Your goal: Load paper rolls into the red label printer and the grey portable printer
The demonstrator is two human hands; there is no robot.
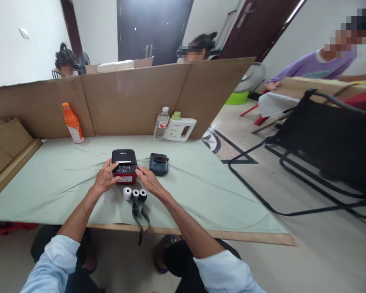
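Note:
A small black and red label printer (124, 164) sits in the middle of the green-clothed table (64, 175). My left hand (105, 177) grips its left side, fingers curled on the top edge. My right hand (148, 179) presses its right side, fingers bent against the casing. Just in front of the printer lie three small paper rolls (134, 194), one white and two dark. A black strap (140, 217) trails from them over the table's front edge. A second dark device (159, 163) rests right of the printer.
An orange bottle (72, 123), a clear water bottle (161, 124) and a white jug (179, 129) stand along the cardboard screen (125, 97) at the back. People sit beyond it. A black folding chair (326, 142) stands right; another person leans over a table at far right.

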